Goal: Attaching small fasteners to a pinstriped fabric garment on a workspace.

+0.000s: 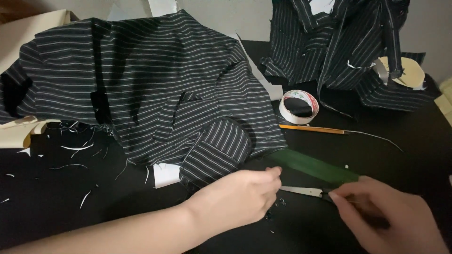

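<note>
Clearly the work centres on the scissors (306,191), which lie low on the black table (414,141), blades pointing toward the left hand (240,197). That hand is loosely curled, thumb and forefinger pinched at the blade tips on something too small to make out. The right hand (386,216) closes around the scissor handles, which it hides. Just beyond the scissors lies a dark green strip (315,167), and beyond that a striped pocket-shaped piece (216,150) at the edge of the large black pinstriped fabric (141,80). Further beyond the scissors sit an orange pencil (310,128) and a roll of tape (298,106); white thread scraps (75,148) are scattered far to the scissors' left. To cut cleanly, I judge the pinching fingers should hold the bit taut and stay clear of the blades, with only the tips closing.
</note>
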